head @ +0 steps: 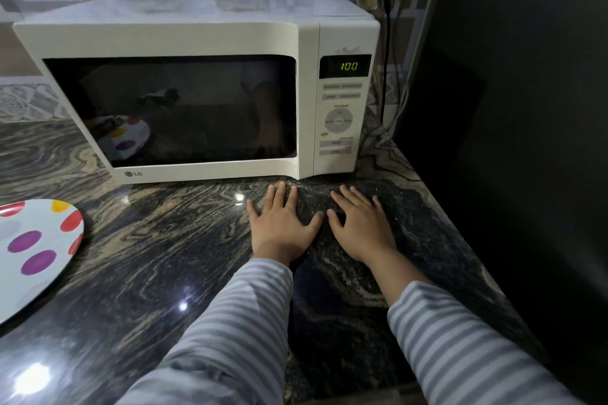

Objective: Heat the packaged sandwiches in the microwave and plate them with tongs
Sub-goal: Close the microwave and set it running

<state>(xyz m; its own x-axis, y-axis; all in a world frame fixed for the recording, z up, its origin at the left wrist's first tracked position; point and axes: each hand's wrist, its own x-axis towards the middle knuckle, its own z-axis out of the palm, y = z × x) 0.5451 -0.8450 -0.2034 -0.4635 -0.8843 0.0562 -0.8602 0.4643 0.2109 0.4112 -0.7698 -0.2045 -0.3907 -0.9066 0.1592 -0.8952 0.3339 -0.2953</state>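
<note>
Plate (pixel 39 250): a white plate with coloured spots is set on the counter at the far left, partly cut off by the frame edge; nothing is seen on it.
Countertop (pixel 158 240): a dark, polished, veined stone surface is shown; a slippery footing is to be expected.
Microwave (pixel 197 99): a cream unit is placed at the back of the counter, with its door closed and its window dark.
Sandwiches: none are visible; only reflections are seen in the window, so it cannot be told whether the packages are inside.
Tongs: not in view.
Left hand (pixel 279 227): laid flat on the counter just in front of the microwave, fingers straight and spread, nothing held.
Right hand (pixel 358 230): laid flat just beside the left, fingers extended, nothing held.
Display (pixel 348 66): "100" is shown in green.
Control panel (pixel 339 122): buttons are placed below the display; labels are too blurred to be read.
Handling estimate: packaged sandwiches are judged light, soft and easily crushed, with hot, slick wrapping after heating; they should be taken across the middle with light tong pressure.
</note>
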